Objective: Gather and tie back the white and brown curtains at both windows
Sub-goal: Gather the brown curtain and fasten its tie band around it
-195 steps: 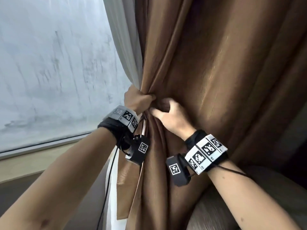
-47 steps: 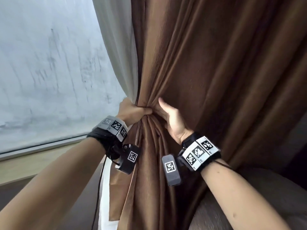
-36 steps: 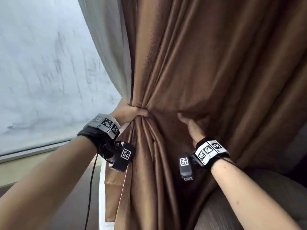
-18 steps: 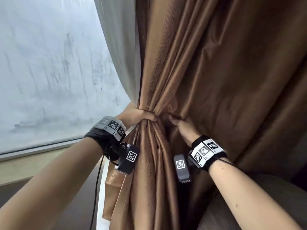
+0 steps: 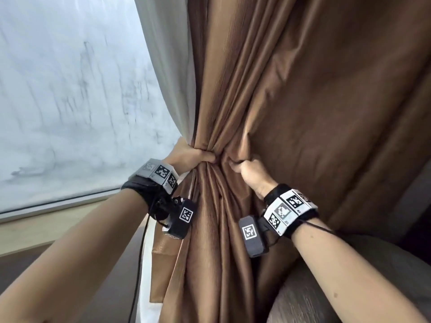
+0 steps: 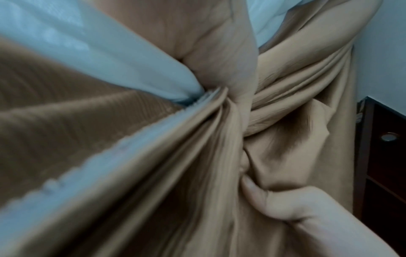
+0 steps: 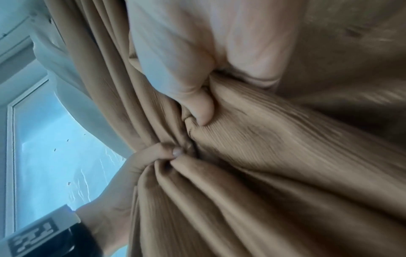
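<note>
A brown curtain hangs at the right of the window, with a white curtain along its left edge. My left hand grips the bunched brown and white folds at waist height. Just to its right, my right hand grips another fold of the brown curtain, fingers curled into the cloth. In the left wrist view the gathered brown curtain and white curtain meet at my palm, and the right hand shows below. In the right wrist view my right thumb presses into the brown curtain opposite the left hand.
The window pane fills the left, with its sill below. A grey upholstered chair back sits low at the right, under my right arm. A dark wooden cabinet stands behind the curtain in the left wrist view.
My right hand reached out to the right along the brown curtain, took a fold and has drawn it back towards the left hand. The left hand has kept its grip on the bunch.
</note>
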A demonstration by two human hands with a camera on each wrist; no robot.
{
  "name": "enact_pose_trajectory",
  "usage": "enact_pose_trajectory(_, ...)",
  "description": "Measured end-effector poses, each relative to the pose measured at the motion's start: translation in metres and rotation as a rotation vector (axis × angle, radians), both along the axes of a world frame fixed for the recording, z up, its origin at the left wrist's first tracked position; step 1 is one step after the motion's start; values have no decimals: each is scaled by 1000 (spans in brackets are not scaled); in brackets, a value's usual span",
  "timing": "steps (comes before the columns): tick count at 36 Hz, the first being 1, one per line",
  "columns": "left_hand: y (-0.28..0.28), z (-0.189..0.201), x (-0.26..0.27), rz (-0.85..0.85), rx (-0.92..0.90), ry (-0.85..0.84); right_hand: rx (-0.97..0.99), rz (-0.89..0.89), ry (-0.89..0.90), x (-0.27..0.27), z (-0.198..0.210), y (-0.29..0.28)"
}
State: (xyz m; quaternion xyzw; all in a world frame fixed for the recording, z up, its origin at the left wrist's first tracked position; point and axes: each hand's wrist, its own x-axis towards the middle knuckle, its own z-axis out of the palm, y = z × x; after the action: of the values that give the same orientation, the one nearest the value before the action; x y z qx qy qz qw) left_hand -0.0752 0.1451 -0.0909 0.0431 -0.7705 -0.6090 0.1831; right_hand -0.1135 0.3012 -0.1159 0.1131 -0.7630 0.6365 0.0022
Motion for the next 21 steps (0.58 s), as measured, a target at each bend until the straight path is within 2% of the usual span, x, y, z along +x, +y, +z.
enact_pose_trajectory(7, -4, 2, 13, -133, -31, -14, -218, -24, -149, 2, 7, -4)
enact_pose_trajectory(10, -4, 2, 17, -183, -50, -21, -214, -71, -195, -1, 7, -7)
enact_pose_trajectory(12, -4, 2, 18, -186, -55, -18, -129, -41, -152, 3, 10, -12)
enact_pose_trajectory(17, -2, 1, 16, -156, -38, -15, 234, 112, 118, 21, 17, -32)
enact_pose_trajectory(19, -2, -1, 13, -149, -29, -10, 392, 155, 156, 27, 16, -30)
enact_pose_trajectory(21, -2, -3, 12, -161, -22, 0, 445, 244, 137, 32, 17, -24)
